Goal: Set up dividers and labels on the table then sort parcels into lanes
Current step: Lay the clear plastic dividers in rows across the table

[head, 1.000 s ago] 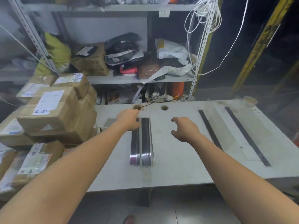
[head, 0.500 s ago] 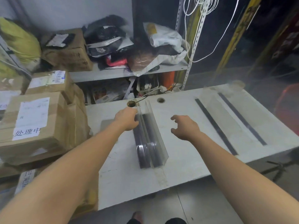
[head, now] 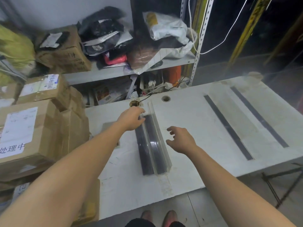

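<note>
- The middle dividers (head: 153,145), two clear upright panels on dark base strips, stand side by side near the centre of the white worktop (head: 188,115). They run from the near edge toward the back.
- The left hand (head: 132,117) reaches over the far end of this pair with its fingers (head: 142,112) curled round the top of a panel there. I cannot tell which of the two panels it grips.
- The right hand (head: 182,140) hovers just beside the pair on its right, apart from the panels. Its fingers are spread and loosely bent, and they hold nothing.
- The right dividers (head: 227,126), two more clear panels on dark strips, stand well apart from the middle pair, out toward the right end of the worktop.
- Brown cardboard parcels (head: 41,128) with white labels are stacked at the left, against the edge of the worktop.
- A round hole (head: 166,98) is cut in the worktop near its back edge, just beyond the far end of the middle pair.
- Behind the worktop, a metal shelf (head: 114,72) carries bags, wrapped packets and another box.
- A white cable (head: 213,38) hangs beside the shelf post.
</note>
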Motion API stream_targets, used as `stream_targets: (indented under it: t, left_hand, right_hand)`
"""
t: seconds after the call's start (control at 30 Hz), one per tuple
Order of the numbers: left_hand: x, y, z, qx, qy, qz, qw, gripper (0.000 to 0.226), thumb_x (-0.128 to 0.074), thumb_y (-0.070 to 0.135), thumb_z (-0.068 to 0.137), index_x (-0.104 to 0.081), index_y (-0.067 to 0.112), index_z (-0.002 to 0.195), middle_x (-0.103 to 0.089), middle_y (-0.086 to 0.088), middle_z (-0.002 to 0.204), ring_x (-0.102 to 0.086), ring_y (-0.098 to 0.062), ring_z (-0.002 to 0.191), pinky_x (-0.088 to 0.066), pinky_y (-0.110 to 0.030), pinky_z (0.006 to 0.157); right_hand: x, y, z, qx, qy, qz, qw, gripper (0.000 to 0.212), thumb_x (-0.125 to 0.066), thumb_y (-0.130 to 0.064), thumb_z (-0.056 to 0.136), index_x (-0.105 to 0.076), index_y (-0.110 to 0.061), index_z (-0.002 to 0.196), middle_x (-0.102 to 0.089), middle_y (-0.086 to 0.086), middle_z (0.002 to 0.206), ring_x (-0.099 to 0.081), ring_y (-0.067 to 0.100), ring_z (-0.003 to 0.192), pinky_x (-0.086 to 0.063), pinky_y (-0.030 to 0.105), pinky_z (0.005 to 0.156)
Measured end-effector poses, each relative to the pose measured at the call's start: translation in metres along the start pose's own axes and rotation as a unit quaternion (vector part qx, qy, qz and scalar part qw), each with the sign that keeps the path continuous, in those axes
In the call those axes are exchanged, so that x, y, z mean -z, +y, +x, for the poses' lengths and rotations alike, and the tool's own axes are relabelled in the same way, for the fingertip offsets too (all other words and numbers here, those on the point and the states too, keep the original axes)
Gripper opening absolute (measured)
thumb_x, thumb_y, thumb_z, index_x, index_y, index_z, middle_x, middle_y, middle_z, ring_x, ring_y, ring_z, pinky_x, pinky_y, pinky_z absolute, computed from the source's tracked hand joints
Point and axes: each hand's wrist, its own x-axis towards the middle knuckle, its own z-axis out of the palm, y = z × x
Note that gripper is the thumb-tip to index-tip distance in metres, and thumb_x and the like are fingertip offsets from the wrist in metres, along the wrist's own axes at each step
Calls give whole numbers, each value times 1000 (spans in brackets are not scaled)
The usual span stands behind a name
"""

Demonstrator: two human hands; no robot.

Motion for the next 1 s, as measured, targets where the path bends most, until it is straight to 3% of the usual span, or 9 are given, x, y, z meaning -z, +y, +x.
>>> stream_targets:
  t: [0.17,0.4,0.53,0.73,0.83,1.0]
  left_hand:
    - [-7,9,26,-60,-30,28,997,50,-57,35,97,-48,17,143,-48,-4,145,-44,-24,133,-43,-41,105]
    - [-15,3,65,-205,-65,123,969,26,-58,17,93,-65,12,117,-57,-4,115,-50,-22,111,-42,-32,86]
    - [-16,-5,87,-249,-76,153,953,17,-61,13,90,-67,15,106,-56,0,107,-53,-20,105,-40,-29,76]
    - [-20,-22,110,-235,-83,123,961,7,-70,14,87,-67,18,92,-58,-2,106,-59,-24,98,-49,-39,84]
    - [-22,-25,116,-228,-88,105,964,14,-72,12,84,-65,23,82,-57,1,99,-60,-24,93,-51,-41,83]
    - [-14,-22,124,-221,-79,88,968,6,-72,15,86,-69,20,85,-56,4,94,-57,-21,94,-50,-39,83]
  right_hand:
    - [-18,10,0,-10,-8,23,1000,49,-65,-32,90,-54,-23,137,-63,-3,126,-59,17,116,-50,32,91]
    - [-31,7,-1,-47,-6,95,994,42,-65,-29,89,-61,-19,130,-67,-2,114,-66,15,90,-54,32,86]
    - [-36,-3,1,-57,-17,92,994,40,-67,-25,85,-66,-18,124,-68,-5,107,-67,14,86,-55,29,81]
    - [-45,-4,3,-85,4,92,992,36,-64,-10,86,-69,-15,121,-71,0,104,-62,14,83,-46,22,71]
    - [-43,-2,1,-88,34,69,993,30,-62,-12,89,-73,-15,117,-74,-2,107,-63,12,83,-46,19,77]
    - [-27,16,-10,-98,32,55,993,26,-60,-15,91,-75,-22,111,-75,-8,105,-62,8,73,-49,23,73]
